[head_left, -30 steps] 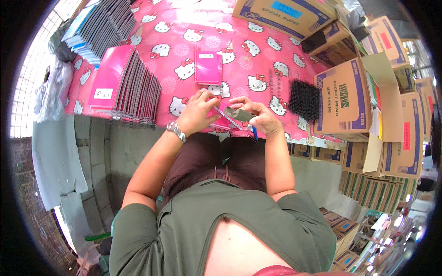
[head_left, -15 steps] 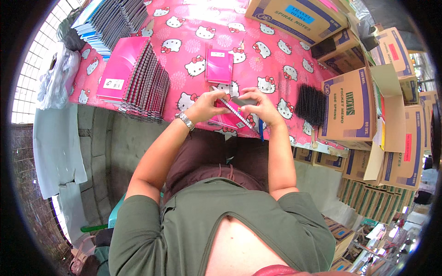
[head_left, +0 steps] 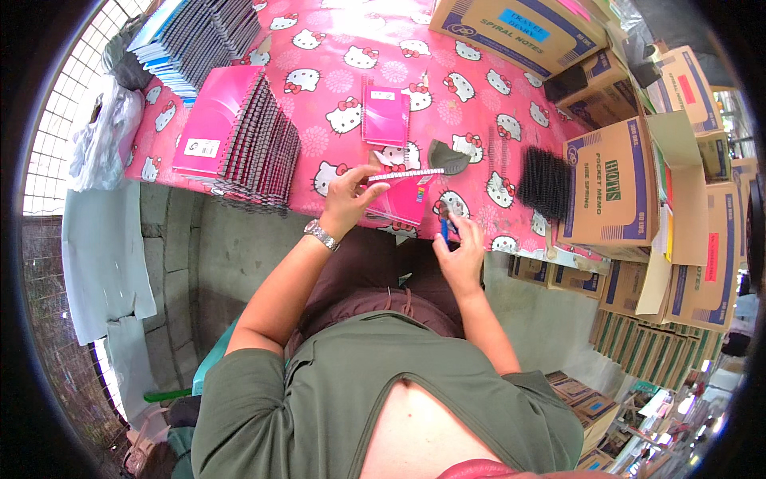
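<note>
My left hand (head_left: 349, 199), with a watch at its wrist, pinches the left end of a spiral notebook (head_left: 408, 175), whose pale bound edge is turned upward. Just below that edge a pink notebook cover (head_left: 405, 201) shows near the table's front; I cannot tell whether it belongs to the same notebook. My right hand (head_left: 463, 254) is closed round blue-handled pliers (head_left: 444, 227), their jaws pointing away from me. A dark grey curved piece (head_left: 449, 158) lies on the table past the notebook's right end. Farther off lies another pink spiral notebook (head_left: 386, 116).
A tall stack of pink spiral notebooks (head_left: 219, 136) stands at left, with blue notebooks (head_left: 175, 52) behind it. On the right, black wire coils (head_left: 544, 182) sit against a cardboard box (head_left: 606, 188). Another box (head_left: 519, 36) stands at the back of the patterned pink tablecloth (head_left: 319, 88).
My right hand has let go of the grey piece, which now lies on the table, moved nearer to me and taken hold of the pliers. The notebook's bound edge has turned from slanting to nearly level.
</note>
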Available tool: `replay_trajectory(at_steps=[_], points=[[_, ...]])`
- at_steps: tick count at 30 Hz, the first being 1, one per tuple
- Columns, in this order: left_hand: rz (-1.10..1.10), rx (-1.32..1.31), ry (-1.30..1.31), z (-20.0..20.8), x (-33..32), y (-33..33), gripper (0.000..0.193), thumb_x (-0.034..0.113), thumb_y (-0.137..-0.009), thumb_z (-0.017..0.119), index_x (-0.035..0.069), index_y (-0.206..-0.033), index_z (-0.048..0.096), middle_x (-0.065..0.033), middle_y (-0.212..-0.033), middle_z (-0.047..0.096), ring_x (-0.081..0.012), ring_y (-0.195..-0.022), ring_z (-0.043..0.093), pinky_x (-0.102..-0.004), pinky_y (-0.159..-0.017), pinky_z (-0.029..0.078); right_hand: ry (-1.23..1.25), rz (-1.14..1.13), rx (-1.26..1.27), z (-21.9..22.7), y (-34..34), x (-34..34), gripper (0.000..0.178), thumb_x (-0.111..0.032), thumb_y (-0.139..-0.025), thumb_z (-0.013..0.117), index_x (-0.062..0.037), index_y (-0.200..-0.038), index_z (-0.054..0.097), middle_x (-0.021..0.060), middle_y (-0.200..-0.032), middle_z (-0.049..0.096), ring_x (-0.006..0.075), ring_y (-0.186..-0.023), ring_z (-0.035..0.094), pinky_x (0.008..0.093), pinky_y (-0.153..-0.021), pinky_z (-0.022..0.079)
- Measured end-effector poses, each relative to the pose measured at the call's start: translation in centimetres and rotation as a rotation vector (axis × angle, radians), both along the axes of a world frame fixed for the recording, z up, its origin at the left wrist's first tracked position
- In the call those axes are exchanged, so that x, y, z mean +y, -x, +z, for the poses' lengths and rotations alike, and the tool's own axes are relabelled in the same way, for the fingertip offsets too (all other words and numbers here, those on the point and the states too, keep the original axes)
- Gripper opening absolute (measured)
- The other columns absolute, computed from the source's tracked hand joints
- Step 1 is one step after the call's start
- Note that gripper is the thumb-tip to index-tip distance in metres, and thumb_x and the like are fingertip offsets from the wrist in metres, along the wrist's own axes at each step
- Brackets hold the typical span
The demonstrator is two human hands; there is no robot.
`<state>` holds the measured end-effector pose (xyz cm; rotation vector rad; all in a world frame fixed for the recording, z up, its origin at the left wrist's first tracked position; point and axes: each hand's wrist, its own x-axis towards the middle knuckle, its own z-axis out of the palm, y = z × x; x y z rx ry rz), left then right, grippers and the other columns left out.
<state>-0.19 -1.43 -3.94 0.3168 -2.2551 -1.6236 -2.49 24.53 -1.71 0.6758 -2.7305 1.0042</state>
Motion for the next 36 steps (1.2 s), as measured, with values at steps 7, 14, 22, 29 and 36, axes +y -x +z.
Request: replay_trajectory(at_steps=[7,14,22,29,36], points=[[-0.023,0.066,0.052,-0.3,-0.1,0.4,0.023,0.007,-0.083,0.073,0.002,-0.105,0.07,-0.0114,-0.09,0.07,-0.0196,-0.077,0.068,-0.0297,-0.063,0.053,0.091,0.324,0.079,4.5,-0.2,-8.0,0.05,-0.015,-0.072,0.078,-0.0013,-0.118,0.064,0.0134,-0.116,0.061,0.0327,-0.108,0.057,0.0435,-0.097,0.046],[0.021,0.113,0.116,-0.8,0.3,0.4,0.018,0.0,-0.082,0.069,0.002,-0.099,0.073,-0.0096,-0.085,0.07,-0.0152,-0.072,0.066,-0.0282,-0.062,0.05,-0.039,0.34,0.09,4.9,0.2,-8.3,0.047,-0.017,-0.074,0.076,-0.0015,-0.117,0.065,0.0132,-0.113,0.06,0.0316,-0.106,0.055,0.0436,-0.096,0.045],[-0.016,0.139,0.206,-0.2,0.3,0.0,0.015,0.001,-0.082,0.069,0.005,-0.095,0.075,-0.0092,-0.081,0.07,-0.0179,-0.069,0.067,-0.0303,-0.062,0.051,0.024,0.323,-0.062,4.6,-0.1,-7.7,0.04,-0.016,-0.083,0.072,-0.0031,-0.12,0.063,0.0118,-0.106,0.065,0.0293,-0.097,0.062,0.0412,-0.085,0.052],[0.014,0.209,0.258,0.3,1.1,-0.4,0.02,0.003,-0.08,0.073,0.006,-0.099,0.072,-0.0109,-0.087,0.07,-0.0254,-0.076,0.069,-0.034,-0.064,0.053,1.054,0.261,-1.527,5.1,0.5,-6.4,0.035,-0.021,-0.101,0.051,-0.0016,-0.13,0.051,0.0101,-0.109,0.063,0.0212,-0.096,0.064,0.0381,-0.084,0.056],[-0.149,0.074,0.649,11.6,-1.5,8.4,0.023,0.013,-0.085,0.063,0.009,-0.107,0.068,-0.0117,-0.099,0.069,-0.0266,-0.103,0.064,-0.0416,-0.091,0.047,-0.102,0.109,-0.19,1.5,3.3,1.5,0.045,-0.018,-0.079,0.071,-0.0069,-0.122,0.061,0.0159,-0.113,0.061,0.0331,-0.106,0.058,0.0431,-0.094,0.047]])
